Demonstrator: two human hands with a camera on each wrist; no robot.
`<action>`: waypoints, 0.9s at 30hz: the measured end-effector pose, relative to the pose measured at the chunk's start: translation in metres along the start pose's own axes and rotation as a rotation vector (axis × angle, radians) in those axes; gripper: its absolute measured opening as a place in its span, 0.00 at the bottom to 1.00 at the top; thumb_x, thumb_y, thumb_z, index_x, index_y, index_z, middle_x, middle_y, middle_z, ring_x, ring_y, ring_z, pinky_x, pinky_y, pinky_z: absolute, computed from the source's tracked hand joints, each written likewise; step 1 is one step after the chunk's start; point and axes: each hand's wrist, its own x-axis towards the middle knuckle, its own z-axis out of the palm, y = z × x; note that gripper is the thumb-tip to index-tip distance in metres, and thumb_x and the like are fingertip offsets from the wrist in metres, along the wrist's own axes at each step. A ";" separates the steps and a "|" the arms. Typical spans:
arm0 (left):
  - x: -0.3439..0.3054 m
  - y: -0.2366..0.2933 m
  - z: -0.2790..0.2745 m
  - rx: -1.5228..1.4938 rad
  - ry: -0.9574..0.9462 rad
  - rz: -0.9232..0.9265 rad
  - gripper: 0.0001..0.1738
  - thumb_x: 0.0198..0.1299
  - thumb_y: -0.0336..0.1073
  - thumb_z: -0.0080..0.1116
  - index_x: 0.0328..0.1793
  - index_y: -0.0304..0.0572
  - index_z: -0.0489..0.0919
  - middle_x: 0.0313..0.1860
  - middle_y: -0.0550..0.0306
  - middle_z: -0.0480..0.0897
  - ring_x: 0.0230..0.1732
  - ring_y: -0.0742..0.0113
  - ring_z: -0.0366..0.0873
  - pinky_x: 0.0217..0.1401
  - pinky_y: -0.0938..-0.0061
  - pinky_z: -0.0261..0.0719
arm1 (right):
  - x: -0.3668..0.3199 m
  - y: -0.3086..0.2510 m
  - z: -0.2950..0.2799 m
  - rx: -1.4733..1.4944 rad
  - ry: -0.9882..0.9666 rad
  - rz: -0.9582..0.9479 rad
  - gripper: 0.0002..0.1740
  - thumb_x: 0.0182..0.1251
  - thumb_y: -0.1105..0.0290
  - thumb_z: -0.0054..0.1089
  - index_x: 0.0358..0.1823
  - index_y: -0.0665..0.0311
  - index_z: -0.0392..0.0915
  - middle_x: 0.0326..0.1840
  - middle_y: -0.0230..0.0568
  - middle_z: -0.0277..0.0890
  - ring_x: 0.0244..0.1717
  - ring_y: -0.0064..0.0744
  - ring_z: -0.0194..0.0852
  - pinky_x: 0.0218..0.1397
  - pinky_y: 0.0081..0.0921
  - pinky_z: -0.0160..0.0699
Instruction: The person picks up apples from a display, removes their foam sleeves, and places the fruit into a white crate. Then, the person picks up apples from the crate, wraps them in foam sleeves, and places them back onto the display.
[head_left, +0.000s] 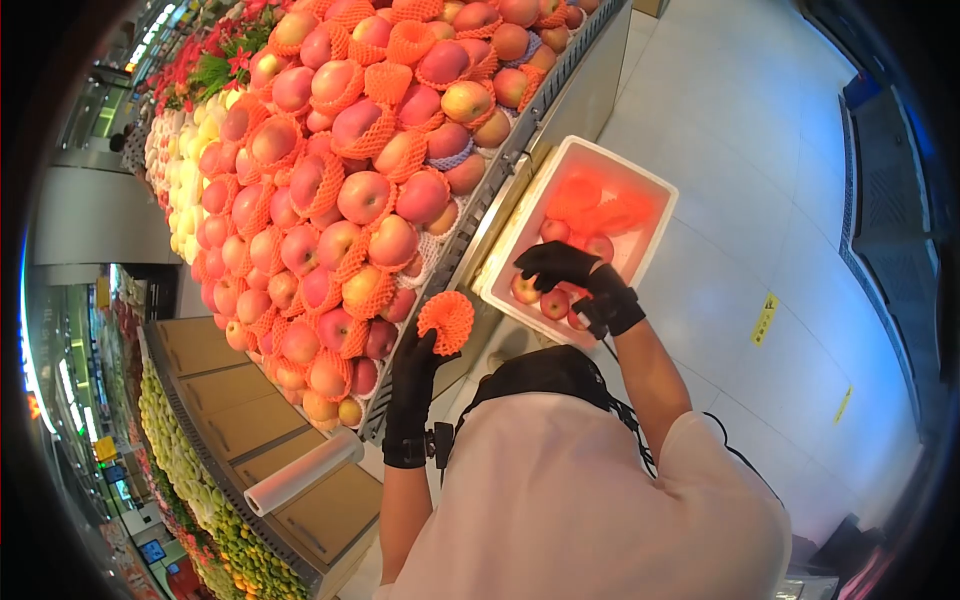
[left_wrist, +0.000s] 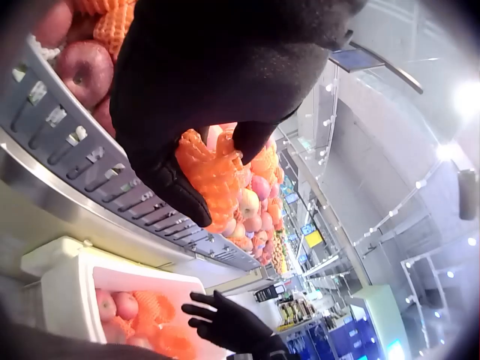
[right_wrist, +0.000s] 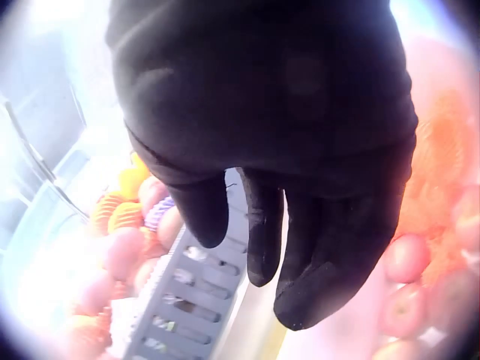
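Observation:
My black-gloved left hand [head_left: 412, 365] pinches an orange foam net sleeve [head_left: 446, 322] beside the front edge of the apple display. In the left wrist view the sleeve [left_wrist: 208, 178] sits between thumb and fingers, its frilled edge facing up; no apple shows in it. Over the white foam box [head_left: 655, 185] hovers my right hand [head_left: 560, 266], also gloved in black, fingers apart and loosely bent, holding nothing. Several red apples [head_left: 553, 304] lie in the box's near part, and loose orange foam nets [head_left: 625, 212] lie toward its far end.
A sloping heap of apples [head_left: 365, 197], many in orange nets, fills the display behind a grey slatted rail [head_left: 480, 180]. A roll of clear bags [head_left: 303, 472] sticks out at the display's near corner. Pale floor tiles [head_left: 730, 180] lie to the right of the box.

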 end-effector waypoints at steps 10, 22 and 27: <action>0.012 -0.010 0.027 -0.143 -0.097 -0.195 0.25 0.72 0.35 0.54 0.72 0.37 0.68 0.60 0.55 0.78 0.55 0.65 0.80 0.54 0.66 0.82 | 0.043 0.030 0.037 -0.326 -0.335 0.437 0.19 0.64 0.58 0.64 0.42 0.70 0.82 0.27 0.41 0.81 0.23 0.28 0.81 0.29 0.25 0.80; -0.017 -0.014 -0.022 -0.239 0.145 -0.112 0.22 0.69 0.32 0.55 0.67 0.33 0.71 0.59 0.51 0.78 0.53 0.63 0.81 0.56 0.67 0.82 | 0.005 0.067 -0.131 -1.194 0.303 0.635 0.19 0.49 0.56 0.70 0.39 0.59 0.82 0.42 0.51 0.82 0.48 0.49 0.79 0.49 0.40 0.81; -0.027 -0.032 -0.042 -0.223 0.222 -0.047 0.22 0.69 0.33 0.54 0.67 0.32 0.71 0.57 0.50 0.79 0.51 0.61 0.82 0.56 0.66 0.82 | 0.016 0.158 -0.216 -0.654 0.635 0.073 0.29 0.55 0.63 0.71 0.57 0.66 0.73 0.43 0.48 0.81 0.38 0.43 0.83 0.43 0.36 0.84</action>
